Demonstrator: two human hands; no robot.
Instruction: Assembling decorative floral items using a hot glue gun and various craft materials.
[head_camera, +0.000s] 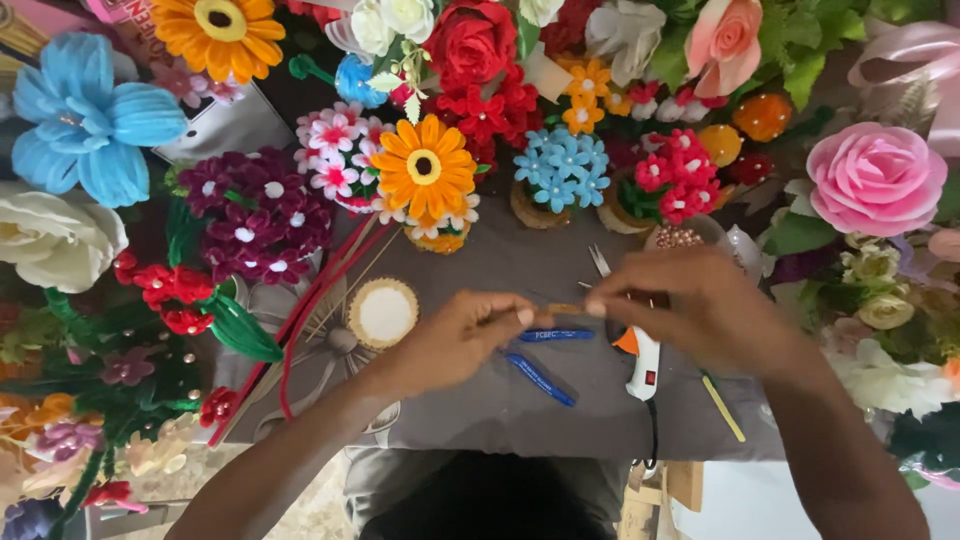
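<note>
My left hand (455, 335) and my right hand (690, 305) meet over a grey cloth-covered table (500, 400). Between their pinched fingertips I hold a thin tan stick (563, 309), lying level. Under the hands lie blue-handled pliers (545, 360) and a white glue gun (643, 362) with an orange tip. A small round cream disc (384, 313) with a scalloped edge sits left of my left hand. A pale yellow stick (722, 408) lies below my right wrist.
Handmade flowers ring the table: an orange daisy (424, 167), a blue flower cluster (561, 166), red blooms (680, 180), a pink rose (875, 178), a big blue flower (85, 115). Red and tan stems (310, 320) lean at left. Metal scissor tips (599, 260) show behind my right hand.
</note>
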